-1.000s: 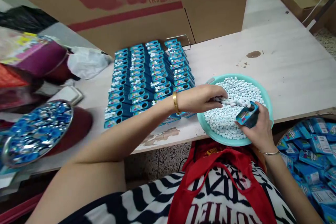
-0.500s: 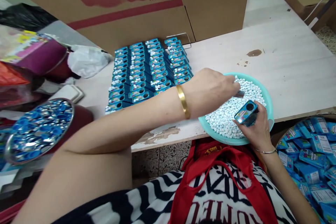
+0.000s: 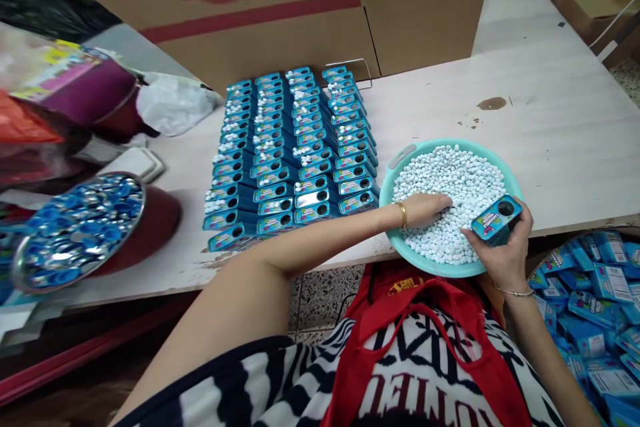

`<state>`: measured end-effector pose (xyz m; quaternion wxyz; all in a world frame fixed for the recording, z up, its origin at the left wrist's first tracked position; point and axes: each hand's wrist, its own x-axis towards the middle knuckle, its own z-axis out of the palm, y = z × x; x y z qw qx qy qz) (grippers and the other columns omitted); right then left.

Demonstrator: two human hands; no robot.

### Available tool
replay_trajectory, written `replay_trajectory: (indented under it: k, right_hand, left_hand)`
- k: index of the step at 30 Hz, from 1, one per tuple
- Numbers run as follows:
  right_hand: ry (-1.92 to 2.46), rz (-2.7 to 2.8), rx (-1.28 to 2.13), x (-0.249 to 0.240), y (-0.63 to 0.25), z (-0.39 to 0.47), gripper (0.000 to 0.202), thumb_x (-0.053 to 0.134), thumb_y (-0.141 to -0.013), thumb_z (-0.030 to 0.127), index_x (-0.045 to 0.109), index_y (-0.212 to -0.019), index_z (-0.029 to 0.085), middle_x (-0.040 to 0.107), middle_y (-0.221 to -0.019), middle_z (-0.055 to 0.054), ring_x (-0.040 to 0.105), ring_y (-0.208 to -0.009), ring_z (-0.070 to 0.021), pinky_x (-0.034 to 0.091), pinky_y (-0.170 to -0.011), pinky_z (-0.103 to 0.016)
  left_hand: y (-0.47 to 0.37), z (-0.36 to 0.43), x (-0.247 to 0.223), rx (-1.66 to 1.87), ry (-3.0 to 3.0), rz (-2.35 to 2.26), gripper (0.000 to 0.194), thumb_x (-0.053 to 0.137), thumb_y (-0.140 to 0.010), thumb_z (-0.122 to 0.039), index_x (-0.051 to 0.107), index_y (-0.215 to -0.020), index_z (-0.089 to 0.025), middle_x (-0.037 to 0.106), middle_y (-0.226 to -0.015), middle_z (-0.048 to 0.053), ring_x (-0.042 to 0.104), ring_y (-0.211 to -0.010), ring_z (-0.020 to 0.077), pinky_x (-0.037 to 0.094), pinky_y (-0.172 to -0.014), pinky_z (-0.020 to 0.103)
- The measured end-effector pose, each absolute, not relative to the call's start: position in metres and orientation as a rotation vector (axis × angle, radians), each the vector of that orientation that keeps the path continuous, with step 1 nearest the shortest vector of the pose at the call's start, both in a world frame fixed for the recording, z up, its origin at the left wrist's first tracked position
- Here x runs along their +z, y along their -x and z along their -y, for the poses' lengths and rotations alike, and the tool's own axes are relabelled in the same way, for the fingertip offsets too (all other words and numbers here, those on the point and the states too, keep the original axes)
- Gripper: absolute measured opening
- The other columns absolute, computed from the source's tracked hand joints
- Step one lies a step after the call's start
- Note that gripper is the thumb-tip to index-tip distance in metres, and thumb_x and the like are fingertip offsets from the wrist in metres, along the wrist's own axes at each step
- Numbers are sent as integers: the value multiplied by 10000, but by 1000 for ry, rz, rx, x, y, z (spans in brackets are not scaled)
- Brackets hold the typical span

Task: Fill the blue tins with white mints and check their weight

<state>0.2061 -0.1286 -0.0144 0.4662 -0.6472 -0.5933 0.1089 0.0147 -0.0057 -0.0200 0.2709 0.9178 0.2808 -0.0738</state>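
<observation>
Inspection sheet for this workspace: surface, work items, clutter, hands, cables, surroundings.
Surface: pale table, brown stain.
Work items: rows of blue boxes; turquoise basin of white pellets; red pot of blue-silver pieces.
Clutter: crumpled white bag at left.
Hands: left hand in pellets, grip hidden; right hand holds an open-holed blue box.
Cables: thin white line, possibly a cord, upper right.
Surroundings: large carton behind; piled boxes lower right.

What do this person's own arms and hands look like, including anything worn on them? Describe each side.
Both hands are bare, without gloves. Above the left hand, a smooth gold-coloured bangle circles the wrist; above the right hand is a thinner silver-coloured one. Both forearms are uncovered. No ring can be made out on either hand.
</observation>
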Motion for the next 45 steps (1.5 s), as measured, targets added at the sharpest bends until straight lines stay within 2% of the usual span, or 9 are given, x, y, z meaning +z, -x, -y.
replay_trajectory:
  k: [5,10,20,25,29,34,37,40,45]
  right_hand:
    - [1611,1504,265,-9,-204,133,1065,866,-610,502,315,-1469,197,470,-1399,-162,491,-1311,-339,424,-1092,-511]
    - [1691,1569,280,-2,-195,126,1021,819,-663,543,304,-1469,184,504,-1370,-178,508,-1292,-342,452,-1063,-522]
    - [1628,1742,132,1,-179,119,878,736,-766,502,293,-1460,196,502,-1366,-181,493,-1296,-336,448,-1066,-550]
    - [1611,1715,130,-1,-179,121,899,759,-741,498,303,-1450,185,516,-1343,-185,514,-1272,-339,473,-1040,-546]
    - [1640,1639,169,0,-187,123,934,785,-713,523,307,-1445,193,510,-1349,-180,516,-1276,-340,474,-1034,-537]
    - [1658,1519,223,4,-198,126,973,819,-664,543,331,-1430,193,516,-1331,-162,539,-1249,-327,481,-1027,-506]
    - [1654,1471,220,3,-204,127,1000,840,-634,538,343,-1427,185,499,-1344,-164,528,-1259,-329,466,-1044,-503]
    - [1635,1436,239,0,-209,128,1030,838,-629,547,324,-1441,177,467,-1373,-176,512,-1274,-334,453,-1056,-512]
    - [1616,1432,259,-4,-211,133,1060,856,-597,546,334,-1440,170,475,-1366,-181,530,-1244,-329,462,-1041,-508]
  left_hand:
    - [11,-7,10,64,-2310,-724,219,534,-915,-231,531,-1122,-158,653,-1097,93,602,-954,171,465,-842,282]
    - [33,-15,76,179,-2446,-694,219,507,-932,-242,557,-1123,-149,656,-1071,100,589,-927,163,464,-824,289]
    - [-11,12,178,-560,-2765,-834,173,553,-879,-130,674,-1003,-137,692,-958,95,615,-766,153,424,-681,266]
    - [-31,38,209,-720,-2874,-856,257,451,-927,-69,690,-983,-146,674,-919,92,635,-803,175,422,-669,269]
    - [-20,15,176,-459,-2941,-983,253,414,-980,-114,626,-1108,-166,661,-1003,81,630,-852,159,411,-696,247]
    - [-12,-27,56,-434,-2953,-953,257,385,-975,-97,590,-1125,-138,649,-1096,105,596,-959,193,409,-735,276]
    - [-15,-19,3,-346,-2918,-744,275,348,-996,-136,572,-1156,-135,629,-1145,121,582,-1008,213,422,-750,297]
    - [-17,2,-16,-280,-2807,-602,263,350,-998,-165,560,-1155,-137,624,-1159,124,584,-1029,219,441,-777,305]
    - [-10,14,-10,-143,-2412,-660,245,506,-931,-172,529,-1175,-158,649,-1157,86,611,-996,178,462,-831,274]
